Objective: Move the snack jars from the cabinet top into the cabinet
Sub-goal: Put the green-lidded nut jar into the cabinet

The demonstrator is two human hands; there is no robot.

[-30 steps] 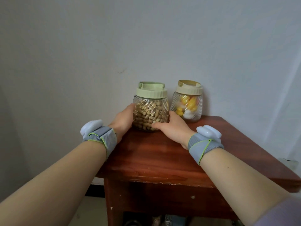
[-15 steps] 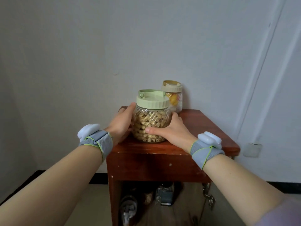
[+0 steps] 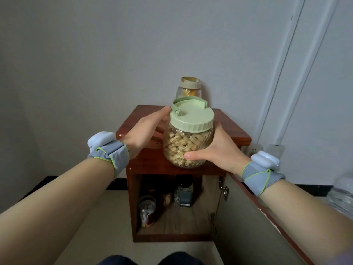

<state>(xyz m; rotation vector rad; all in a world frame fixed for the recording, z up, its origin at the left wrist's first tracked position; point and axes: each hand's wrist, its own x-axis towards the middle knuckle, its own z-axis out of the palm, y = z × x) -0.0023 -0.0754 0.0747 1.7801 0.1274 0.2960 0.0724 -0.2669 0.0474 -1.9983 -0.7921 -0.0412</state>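
A ribbed glass jar of tan snacks (image 3: pixel 188 146) with a pale green lid is held in the air in front of the cabinet's front edge. My left hand (image 3: pixel 145 131) grips its left side and my right hand (image 3: pixel 219 150) cups its right side and bottom. A second jar (image 3: pixel 189 88), with a beige lid and yellow contents, stands at the back of the red-brown cabinet top (image 3: pixel 227 123), partly hidden behind the first jar's lid. Below, the cabinet's inside (image 3: pixel 172 217) is in shadow and holds a few items.
The cabinet door (image 3: pixel 248 222) stands swung open toward me on the right, with hinges on its inner edge. Inside are a dark-lidded jar (image 3: pixel 183 190) and a bag-like item (image 3: pixel 146 211) at the left. A clear plastic object (image 3: pixel 342 194) sits at the right edge. The wall is close behind.
Both hands lifted the tan snack jar off the cabinet top and drew it toward me. The view pulled back and down, revealing the open cabinet and its door.
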